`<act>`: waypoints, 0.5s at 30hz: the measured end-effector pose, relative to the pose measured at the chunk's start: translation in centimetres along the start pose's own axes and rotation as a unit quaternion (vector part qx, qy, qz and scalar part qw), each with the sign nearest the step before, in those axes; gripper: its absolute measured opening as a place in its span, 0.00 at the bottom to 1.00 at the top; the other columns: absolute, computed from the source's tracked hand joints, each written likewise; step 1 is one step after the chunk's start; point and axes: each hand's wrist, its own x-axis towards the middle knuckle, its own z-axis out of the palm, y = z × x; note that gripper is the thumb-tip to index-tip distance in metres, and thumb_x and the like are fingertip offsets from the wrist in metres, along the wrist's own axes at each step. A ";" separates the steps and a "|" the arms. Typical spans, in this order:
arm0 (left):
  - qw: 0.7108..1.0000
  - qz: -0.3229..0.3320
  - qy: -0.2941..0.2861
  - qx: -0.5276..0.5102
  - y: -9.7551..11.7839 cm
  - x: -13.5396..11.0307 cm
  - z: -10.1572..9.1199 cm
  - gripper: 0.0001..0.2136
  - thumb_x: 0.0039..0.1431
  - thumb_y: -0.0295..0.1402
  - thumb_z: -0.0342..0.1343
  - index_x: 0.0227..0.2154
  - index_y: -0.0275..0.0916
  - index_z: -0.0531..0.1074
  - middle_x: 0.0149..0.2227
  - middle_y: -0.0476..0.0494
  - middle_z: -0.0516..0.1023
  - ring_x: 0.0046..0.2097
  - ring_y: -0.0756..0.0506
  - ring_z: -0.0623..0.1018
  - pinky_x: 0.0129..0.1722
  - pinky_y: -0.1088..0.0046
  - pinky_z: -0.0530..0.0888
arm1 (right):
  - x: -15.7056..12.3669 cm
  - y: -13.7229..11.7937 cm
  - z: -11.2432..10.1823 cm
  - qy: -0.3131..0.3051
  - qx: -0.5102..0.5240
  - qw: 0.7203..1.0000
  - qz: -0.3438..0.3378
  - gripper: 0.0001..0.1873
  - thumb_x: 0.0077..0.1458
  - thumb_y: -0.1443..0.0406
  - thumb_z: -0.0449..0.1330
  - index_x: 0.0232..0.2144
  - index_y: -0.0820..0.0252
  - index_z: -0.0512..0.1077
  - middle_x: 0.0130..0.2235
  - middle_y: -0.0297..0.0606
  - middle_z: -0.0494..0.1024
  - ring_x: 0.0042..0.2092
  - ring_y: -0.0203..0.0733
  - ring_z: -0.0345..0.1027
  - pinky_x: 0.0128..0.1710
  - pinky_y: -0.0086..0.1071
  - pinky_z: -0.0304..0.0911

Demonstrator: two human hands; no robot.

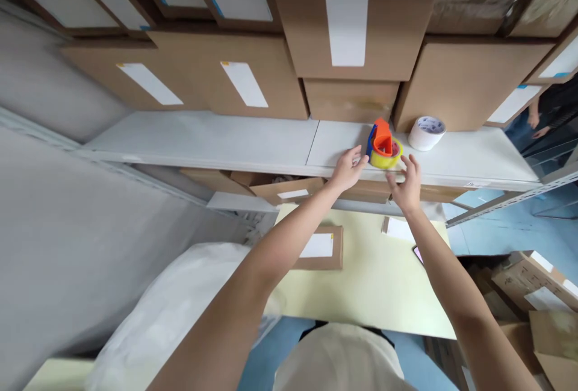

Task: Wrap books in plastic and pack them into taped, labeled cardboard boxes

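A tape dispenser (383,147), orange-handled and loaded with a yellow-rimmed roll, sits near the front edge of a white shelf (203,141), just beside a white tape roll (426,132) and below stacked cardboard boxes (465,81). The left hand (350,168) and right hand (406,183) flank it, fingers spread, gripping nothing. It looks light and rigid, its roll slick; the orange handle seems the surest hold, above a pale yellow table (374,282).
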 end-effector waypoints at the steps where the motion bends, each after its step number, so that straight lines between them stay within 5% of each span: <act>1: 0.999 0.021 0.008 0.028 -0.4 -1.8 -1.3 0.20 0.62 0.39 0.55 0.54 0.36 0.71 0.56 0.34 0.74 0.55 0.41 0.76 0.52 0.65 0.75 | -1.8 0.2 -0.1 -0.002 -0.005 1.000 -0.007 0.29 0.58 0.59 0.58 0.61 0.55 0.60 0.65 0.53 0.58 0.66 0.57 0.54 0.58 0.53 0.64; 4: 0.988 0.053 0.064 0.130 -3.7 -9.7 -6.4 0.18 0.62 0.41 0.55 0.52 0.40 0.71 0.55 0.36 0.74 0.57 0.41 0.74 0.57 0.62 0.72 | -9.6 1.9 0.4 -0.074 0.005 0.997 -0.009 0.24 0.57 0.60 0.58 0.56 0.55 0.65 0.58 0.52 0.68 0.62 0.58 0.61 0.57 0.56 0.64; 8: 0.965 -0.134 0.158 0.163 -11.7 -22.8 -12.3 0.22 0.57 0.42 0.58 0.52 0.38 0.69 0.54 0.32 0.73 0.57 0.37 0.73 0.55 0.57 0.73 | -21.2 5.5 3.3 -0.245 0.025 0.965 0.094 0.29 0.53 0.64 0.58 0.58 0.56 0.65 0.56 0.50 0.72 0.55 0.54 0.70 0.51 0.53 0.71; 12: 0.920 -0.371 0.087 0.086 -18.2 -32.1 -13.8 0.32 0.50 0.42 0.65 0.57 0.37 0.65 0.61 0.28 0.68 0.62 0.32 0.70 0.56 0.54 0.72 | -27.9 6.9 7.3 -0.400 0.021 0.897 0.188 0.41 0.47 0.69 0.61 0.64 0.57 0.59 0.62 0.52 0.67 0.59 0.55 0.68 0.56 0.53 0.68; 15: 0.904 -0.426 -0.001 0.036 -20.0 -34.5 -12.7 0.39 0.42 0.39 0.71 0.59 0.39 0.64 0.64 0.30 0.66 0.66 0.32 0.65 0.59 0.58 0.69 | -29.5 5.9 10.2 -0.451 0.015 0.861 0.234 0.46 0.46 0.71 0.61 0.67 0.57 0.53 0.64 0.53 0.65 0.61 0.54 0.67 0.60 0.50 0.64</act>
